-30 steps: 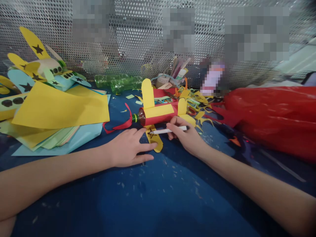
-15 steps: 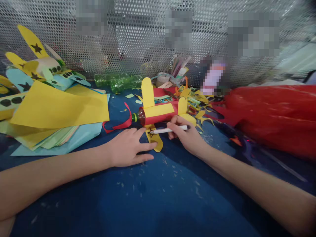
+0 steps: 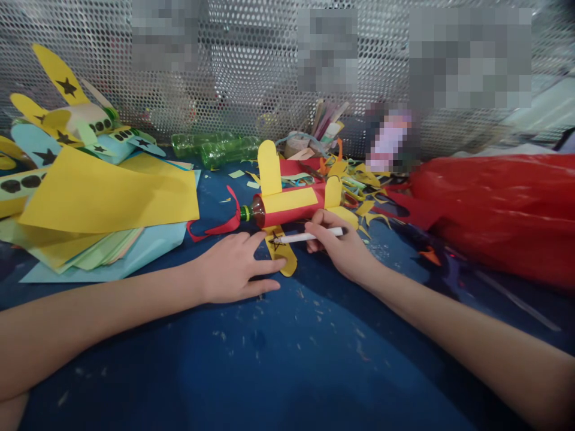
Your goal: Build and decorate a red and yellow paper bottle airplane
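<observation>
A toy plane made from a bottle wrapped in red paper [image 3: 294, 214] lies on the blue surface, its green neck pointing left. Yellow paper wings stick out on both sides, and a red paper propeller [image 3: 224, 226] is at the neck. On the near yellow wing [image 3: 287, 263] there is a dark star outline. My left hand [image 3: 236, 266] rests with fingers spread, fingertips on that wing. Between the fingers of my right hand [image 3: 336, 242] is a white marker [image 3: 309, 235], its tip at the star.
Yellow, green and blue paper sheets [image 3: 112, 197] are piled at left, with finished paper planes [image 3: 85, 123] behind. Green plastic bottles [image 3: 229, 151] lie at the back. Yellow scraps [image 3: 366, 176] and a large red plastic bag [image 3: 494, 209] are at right. A perforated metal screen [image 3: 251, 66] stands behind.
The marker and my right hand have shifted very slightly at the star. My left hand and the plane stay in place.
</observation>
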The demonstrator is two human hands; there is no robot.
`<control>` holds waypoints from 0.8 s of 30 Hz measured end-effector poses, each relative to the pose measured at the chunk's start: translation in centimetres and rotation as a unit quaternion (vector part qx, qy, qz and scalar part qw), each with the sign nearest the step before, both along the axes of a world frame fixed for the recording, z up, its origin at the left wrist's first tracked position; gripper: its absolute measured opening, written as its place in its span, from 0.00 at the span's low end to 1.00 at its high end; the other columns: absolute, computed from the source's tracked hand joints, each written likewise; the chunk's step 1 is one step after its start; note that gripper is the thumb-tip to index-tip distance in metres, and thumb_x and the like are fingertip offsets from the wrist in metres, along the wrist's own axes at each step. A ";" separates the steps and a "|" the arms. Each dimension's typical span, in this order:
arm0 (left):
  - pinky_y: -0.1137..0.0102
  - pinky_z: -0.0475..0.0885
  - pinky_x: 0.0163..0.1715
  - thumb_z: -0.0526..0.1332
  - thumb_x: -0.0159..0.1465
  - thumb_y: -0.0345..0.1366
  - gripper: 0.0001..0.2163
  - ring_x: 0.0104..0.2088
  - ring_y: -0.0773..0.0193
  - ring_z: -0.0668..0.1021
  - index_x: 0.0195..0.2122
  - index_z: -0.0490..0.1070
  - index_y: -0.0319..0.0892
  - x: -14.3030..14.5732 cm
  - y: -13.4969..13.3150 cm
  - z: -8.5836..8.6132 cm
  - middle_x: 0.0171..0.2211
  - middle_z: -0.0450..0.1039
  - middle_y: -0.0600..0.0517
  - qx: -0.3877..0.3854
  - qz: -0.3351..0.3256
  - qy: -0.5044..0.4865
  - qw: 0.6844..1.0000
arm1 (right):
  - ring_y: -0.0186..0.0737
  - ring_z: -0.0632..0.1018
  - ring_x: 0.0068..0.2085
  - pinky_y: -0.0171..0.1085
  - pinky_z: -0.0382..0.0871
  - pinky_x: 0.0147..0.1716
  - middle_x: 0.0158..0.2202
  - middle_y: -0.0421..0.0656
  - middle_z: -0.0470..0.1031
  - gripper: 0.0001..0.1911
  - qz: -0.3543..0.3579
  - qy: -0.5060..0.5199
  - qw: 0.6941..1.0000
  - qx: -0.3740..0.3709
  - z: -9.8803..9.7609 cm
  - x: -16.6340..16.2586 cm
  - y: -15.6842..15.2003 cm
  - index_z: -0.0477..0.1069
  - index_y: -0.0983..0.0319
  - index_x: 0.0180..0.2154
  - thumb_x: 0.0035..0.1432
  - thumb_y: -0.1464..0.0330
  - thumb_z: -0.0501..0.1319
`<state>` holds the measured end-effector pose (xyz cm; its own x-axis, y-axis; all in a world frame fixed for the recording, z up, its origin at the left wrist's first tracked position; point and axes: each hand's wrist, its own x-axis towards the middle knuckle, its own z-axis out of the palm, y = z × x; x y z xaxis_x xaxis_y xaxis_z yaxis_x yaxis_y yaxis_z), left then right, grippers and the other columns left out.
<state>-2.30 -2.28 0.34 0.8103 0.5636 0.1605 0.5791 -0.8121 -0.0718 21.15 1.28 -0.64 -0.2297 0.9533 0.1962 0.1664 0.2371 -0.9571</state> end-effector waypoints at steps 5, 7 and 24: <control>0.56 0.70 0.43 0.43 0.70 0.53 0.25 0.43 0.51 0.74 0.59 0.69 0.52 0.0 0.0 0.0 0.57 0.64 0.37 -0.004 0.002 -0.005 1.000 | 0.30 0.67 0.20 0.34 0.60 0.22 0.15 0.33 0.65 0.15 0.001 0.004 1.000 0.001 0.1 0.0 -0.1 0.60 0.59 0.23 0.60 0.65 0.61; 0.55 0.70 0.43 0.43 0.70 0.53 0.25 0.43 0.51 0.74 0.59 0.69 0.52 0.0 0.0 -0.1 0.57 0.64 0.37 -0.002 0.001 -0.005 1.000 | 0.31 0.67 0.19 0.34 0.60 0.22 0.15 0.33 0.64 0.15 0.004 0.014 1.000 -0.003 0.1 -0.1 -0.1 0.59 0.58 0.23 0.60 0.66 0.61; 0.54 0.71 0.42 0.41 0.70 0.53 0.25 0.44 0.48 0.74 0.60 0.68 0.54 0.1 0.0 0.1 0.57 0.63 0.34 0.001 0.002 0.009 1.000 | 0.30 0.67 0.20 0.34 0.59 0.22 0.16 0.33 0.65 0.15 -0.011 0.013 1.000 -0.007 -0.2 0.2 0.1 0.60 0.59 0.23 0.61 0.67 0.59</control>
